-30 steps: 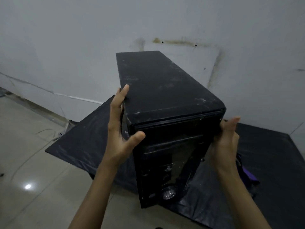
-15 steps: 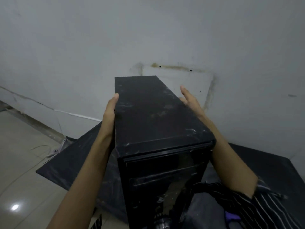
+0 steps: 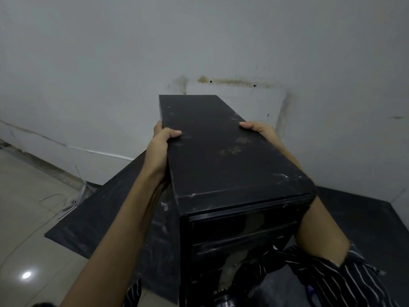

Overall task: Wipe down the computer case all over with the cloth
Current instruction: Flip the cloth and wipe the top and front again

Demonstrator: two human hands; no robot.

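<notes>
Black mat [image 3: 93,220] on tiled floor [image 3: 24,218] against stained grey wall [image 3: 110,63]; white power strip [image 3: 74,202], cable beside mat's left edge.

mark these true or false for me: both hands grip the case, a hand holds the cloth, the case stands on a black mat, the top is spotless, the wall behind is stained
1. Both hands grip the case. True: the left hand and right hand clasp its two sides, thumbs on top.
2. A hand holds the cloth. False: both hands are on the case, and no cloth shows in either.
3. The case stands over a black mat. True.
4. The top is spotless. False: it shows pale scuffs and smudges.
5. The wall behind is stained. True: a brownish streak runs above the case.
</notes>
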